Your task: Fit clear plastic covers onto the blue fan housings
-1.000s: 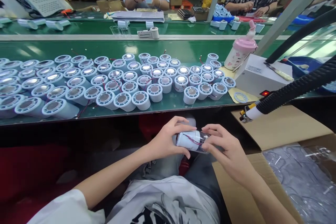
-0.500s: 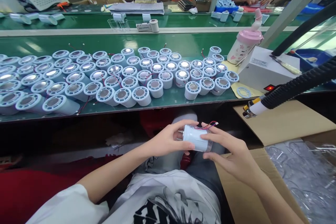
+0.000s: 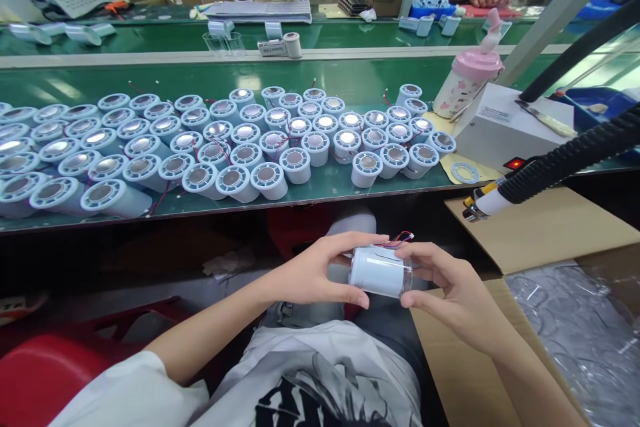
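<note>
Over my lap I hold a pale blue cylindrical housing on its side, with red and blue wires sticking out at its top right. My left hand grips its left end between thumb and fingers. My right hand cups its right end, where a clear cap sits. Both hands are below the front edge of the green belt. Several matching housings stand upright on the belt in rows, metal discs facing up, some with red wires.
A white box with a red lit switch and a pink bottle stand at the right. A black corrugated hose with a nozzle hangs over an open carton of clear plastic parts. Two people work across the far belt.
I have turned the housing in my hands; its wires moved from the side facing me to its upper right. My head has tilted slightly, shifting the belt upward in view.
</note>
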A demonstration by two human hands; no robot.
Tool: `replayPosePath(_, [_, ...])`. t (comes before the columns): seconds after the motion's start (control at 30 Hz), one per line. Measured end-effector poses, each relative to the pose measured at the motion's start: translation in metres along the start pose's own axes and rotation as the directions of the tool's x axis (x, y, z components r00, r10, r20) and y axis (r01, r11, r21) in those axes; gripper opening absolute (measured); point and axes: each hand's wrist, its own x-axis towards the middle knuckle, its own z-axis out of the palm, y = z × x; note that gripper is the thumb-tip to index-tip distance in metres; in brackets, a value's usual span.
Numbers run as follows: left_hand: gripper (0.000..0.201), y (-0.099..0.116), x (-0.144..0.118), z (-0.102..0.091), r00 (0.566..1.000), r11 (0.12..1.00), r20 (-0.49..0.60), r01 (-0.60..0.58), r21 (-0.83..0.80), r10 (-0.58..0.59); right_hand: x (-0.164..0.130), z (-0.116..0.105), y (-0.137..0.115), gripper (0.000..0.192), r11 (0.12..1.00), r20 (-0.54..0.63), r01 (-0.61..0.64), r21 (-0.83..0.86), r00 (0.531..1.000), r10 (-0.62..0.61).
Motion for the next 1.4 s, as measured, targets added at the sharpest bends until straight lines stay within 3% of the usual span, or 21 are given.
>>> replayPosePath(0.3, [0.074,0.003,0.0,-0.003,0.997,0.981,0.035,-0.078,0.18,0.073,0.003,0.0,0.0,0.035,0.965,0.067,-0.076,0.252,0.996,0.061])
replayPosePath(0.67, [0.075,0.001,0.0,-0.003,0.98,0.953,0.062,-0.199,0.227,0.19,0.009,0.007,0.005,0.036,0.87,0.101,-0.222,0.441,0.975,0.198])
replayPosePath(1.07, [0.08,-0.001,0.002,-0.004,0.957,0.936,0.101,-0.287,0.202,0.272,0.014,0.017,0.0,0.055,0.691,0.214,-0.449,0.567,0.89,0.402])
replayPosePath(1.2, [0.075,0.001,0.002,-0.002,0.965,0.944,0.088,-0.258,0.204,0.245,0.015,0.019,-0.002,0.053,0.635,0.321,-0.529,0.563,0.848,0.421])
replayPosePath(1.33, [0.064,0.006,-0.001,0.003,0.989,0.975,0.044,-0.144,0.168,0.138,0.012,0.02,0.002,0.059,0.68,0.343,-0.537,0.499,0.843,0.414])
replayPosePath(1.4, [0.062,0.008,-0.002,0.005,0.998,0.987,0.009,-0.062,0.146,0.061,0.009,0.02,0.008,0.049,0.801,0.201,-0.431,0.415,0.902,0.382])
